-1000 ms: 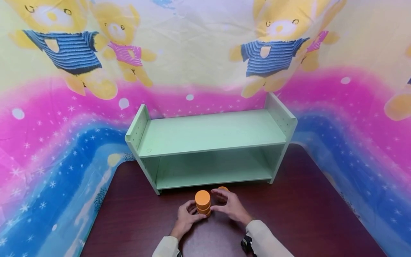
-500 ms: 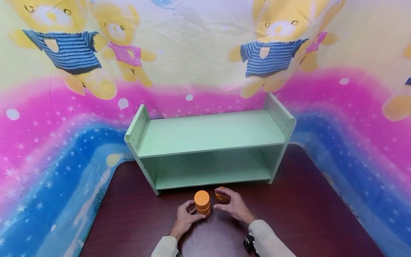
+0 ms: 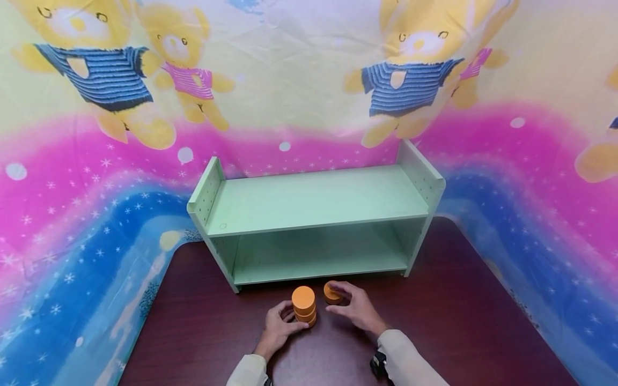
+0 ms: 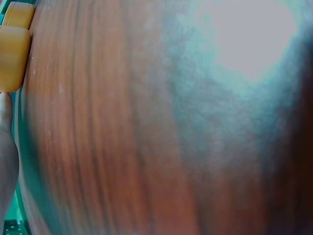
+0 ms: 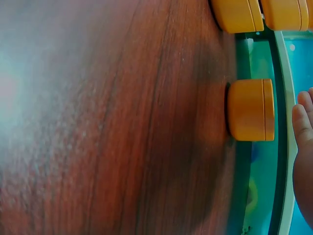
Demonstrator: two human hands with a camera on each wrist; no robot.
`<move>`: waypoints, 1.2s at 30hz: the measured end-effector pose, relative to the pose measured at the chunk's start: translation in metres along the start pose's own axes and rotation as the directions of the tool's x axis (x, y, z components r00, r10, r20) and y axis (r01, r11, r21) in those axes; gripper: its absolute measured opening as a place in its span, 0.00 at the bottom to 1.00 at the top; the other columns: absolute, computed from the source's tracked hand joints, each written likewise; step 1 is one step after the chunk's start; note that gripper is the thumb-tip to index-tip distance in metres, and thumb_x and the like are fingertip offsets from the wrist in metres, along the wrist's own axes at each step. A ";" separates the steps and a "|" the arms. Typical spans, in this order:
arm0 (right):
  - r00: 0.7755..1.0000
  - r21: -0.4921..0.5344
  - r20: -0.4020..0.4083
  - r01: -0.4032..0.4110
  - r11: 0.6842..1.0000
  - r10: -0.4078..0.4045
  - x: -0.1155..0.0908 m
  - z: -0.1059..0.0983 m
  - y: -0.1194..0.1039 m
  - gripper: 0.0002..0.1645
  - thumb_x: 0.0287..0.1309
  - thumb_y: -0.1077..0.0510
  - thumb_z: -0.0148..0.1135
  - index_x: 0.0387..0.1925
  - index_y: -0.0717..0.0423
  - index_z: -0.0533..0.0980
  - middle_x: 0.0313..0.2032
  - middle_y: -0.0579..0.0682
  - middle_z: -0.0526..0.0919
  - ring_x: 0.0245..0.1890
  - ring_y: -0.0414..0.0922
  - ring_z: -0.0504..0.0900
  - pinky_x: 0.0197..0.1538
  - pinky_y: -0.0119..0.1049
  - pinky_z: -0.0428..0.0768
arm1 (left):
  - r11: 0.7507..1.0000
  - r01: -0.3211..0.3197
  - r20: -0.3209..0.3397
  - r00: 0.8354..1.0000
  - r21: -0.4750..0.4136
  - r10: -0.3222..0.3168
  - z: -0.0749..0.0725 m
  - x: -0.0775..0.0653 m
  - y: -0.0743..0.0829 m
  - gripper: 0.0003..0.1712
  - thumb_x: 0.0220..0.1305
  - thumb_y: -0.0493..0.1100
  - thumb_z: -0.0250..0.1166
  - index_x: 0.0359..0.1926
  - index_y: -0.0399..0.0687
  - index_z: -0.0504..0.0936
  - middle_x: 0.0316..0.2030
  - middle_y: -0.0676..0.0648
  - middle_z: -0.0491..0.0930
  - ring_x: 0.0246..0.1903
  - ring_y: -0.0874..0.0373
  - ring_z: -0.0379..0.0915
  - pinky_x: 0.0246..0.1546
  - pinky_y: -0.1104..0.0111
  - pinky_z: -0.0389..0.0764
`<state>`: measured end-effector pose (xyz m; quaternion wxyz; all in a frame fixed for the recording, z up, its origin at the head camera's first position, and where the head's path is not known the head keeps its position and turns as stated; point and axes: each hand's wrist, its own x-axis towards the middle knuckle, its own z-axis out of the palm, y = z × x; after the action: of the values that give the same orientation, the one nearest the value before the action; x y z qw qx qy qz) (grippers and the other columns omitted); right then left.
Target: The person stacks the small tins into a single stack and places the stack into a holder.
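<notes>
Small orange lidded jars (image 3: 303, 300) stand stacked on the table in front of the shelf. My left hand (image 3: 277, 331) holds the stack low down, its thumb on the near side and its fingers on the left side. In the left wrist view, part of the thumb (image 4: 6, 152) shows close to a jar (image 4: 12, 58). To the right of the stack, a single orange jar (image 3: 332, 293) stands upright on the table. My right hand (image 3: 356, 309) hovers at this jar with fingers and thumb spread apart. The right wrist view shows a gap between the fingers and that jar (image 5: 250, 110).
A pale green two-level shelf (image 3: 318, 201) stands right behind the jars, with upright side panels. The dark reddish-brown table (image 3: 458, 321) extends to both sides. A cloth (image 3: 289, 107) printed with bears hangs behind and around it.
My right hand has moved right, away from the stack, so more of the single jar shows. The left hand and the stack stay nearly where they were.
</notes>
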<state>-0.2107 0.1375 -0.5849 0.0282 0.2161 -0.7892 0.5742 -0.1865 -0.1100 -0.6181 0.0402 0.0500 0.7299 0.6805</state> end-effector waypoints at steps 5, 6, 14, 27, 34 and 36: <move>1.000 -0.022 -0.002 -0.011 1.000 0.011 0.000 -0.003 0.003 0.36 0.49 0.60 0.79 0.60 0.65 0.76 0.55 0.59 0.81 0.55 0.56 0.81 0.59 0.50 0.80 | 1.000 0.014 -0.004 1.000 0.004 -0.014 0.000 0.001 -0.002 0.36 0.41 0.27 0.81 0.54 0.26 0.77 0.55 0.31 0.77 0.56 0.35 0.75 0.53 0.61 0.83; 1.000 -0.028 -0.005 -0.017 0.999 0.017 0.000 -0.004 0.003 0.36 0.49 0.60 0.79 0.59 0.64 0.76 0.55 0.58 0.82 0.55 0.55 0.81 0.59 0.50 0.80 | 1.000 0.018 -0.006 1.000 -0.001 -0.018 0.000 0.001 -0.002 0.36 0.42 0.28 0.81 0.54 0.27 0.77 0.55 0.32 0.77 0.56 0.36 0.75 0.53 0.62 0.83; 0.999 -0.051 -0.020 -0.034 0.998 0.033 0.001 -0.008 0.006 0.34 0.49 0.60 0.79 0.58 0.64 0.77 0.54 0.59 0.82 0.55 0.57 0.81 0.59 0.51 0.79 | 1.000 0.021 -0.013 1.000 -0.017 -0.021 0.000 -0.001 0.002 0.35 0.42 0.31 0.82 0.54 0.29 0.78 0.55 0.33 0.78 0.56 0.37 0.76 0.52 0.63 0.83; 0.997 -0.088 -0.044 -0.073 0.993 0.070 0.003 -0.012 0.010 0.35 0.48 0.59 0.80 0.58 0.63 0.77 0.54 0.56 0.83 0.54 0.55 0.81 0.58 0.52 0.80 | 1.000 0.027 -0.008 1.000 -0.016 -0.027 -0.001 0.000 0.000 0.36 0.41 0.32 0.82 0.54 0.30 0.78 0.55 0.33 0.78 0.56 0.38 0.76 0.52 0.67 0.83; 0.992 -0.099 -0.049 -0.125 0.987 0.121 0.003 -0.013 0.012 0.36 0.48 0.58 0.80 0.59 0.60 0.77 0.54 0.55 0.82 0.56 0.54 0.80 0.59 0.52 0.78 | 0.999 0.027 -0.009 1.000 -0.021 -0.027 -0.001 0.001 -0.001 0.36 0.41 0.31 0.82 0.54 0.29 0.78 0.56 0.32 0.78 0.56 0.37 0.75 0.52 0.66 0.83; 0.990 -0.101 -0.050 -0.138 0.985 0.133 0.003 -0.013 0.012 0.35 0.49 0.57 0.80 0.59 0.59 0.77 0.55 0.54 0.82 0.57 0.54 0.80 0.60 0.52 0.78 | 0.999 0.032 -0.009 0.999 -0.026 -0.032 -0.001 0.001 -0.001 0.36 0.41 0.30 0.82 0.54 0.29 0.78 0.56 0.32 0.78 0.57 0.37 0.75 0.52 0.66 0.83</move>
<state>-0.2209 0.1512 -0.5905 0.0171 0.1479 -0.8300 0.5375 -0.1879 -0.1111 -0.6195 0.0484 0.0348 0.7218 0.6895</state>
